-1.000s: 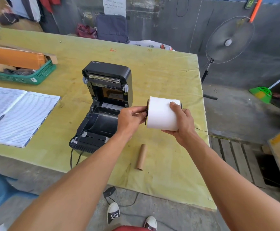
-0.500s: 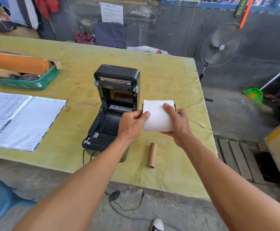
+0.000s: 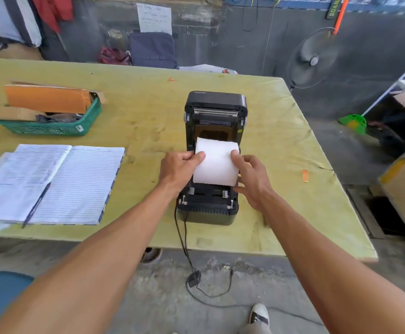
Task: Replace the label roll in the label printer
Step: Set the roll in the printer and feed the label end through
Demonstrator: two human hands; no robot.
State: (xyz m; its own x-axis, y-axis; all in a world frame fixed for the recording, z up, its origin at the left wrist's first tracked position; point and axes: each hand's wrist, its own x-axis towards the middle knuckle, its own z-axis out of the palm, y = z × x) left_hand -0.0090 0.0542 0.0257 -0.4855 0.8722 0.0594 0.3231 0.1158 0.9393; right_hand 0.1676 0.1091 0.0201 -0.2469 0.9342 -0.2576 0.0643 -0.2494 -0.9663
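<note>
The label roll (image 3: pixel 217 162) hid the printer (image 3: pixel 208 203) bay beneath it (seated or not, unclear); the wall note's (image 3: pixel 154 18) handwriting was too small to read.

Grey concrete wall (image 3: pixel 220 44) behind yellow-green counter (image 3: pixel 136 112); paper notice (image 3: pixel 154 18) taped up; pedestal fan (image 3: pixel 313 59) at right; concrete floor (image 3: pixel 148 297); daylight.
</note>
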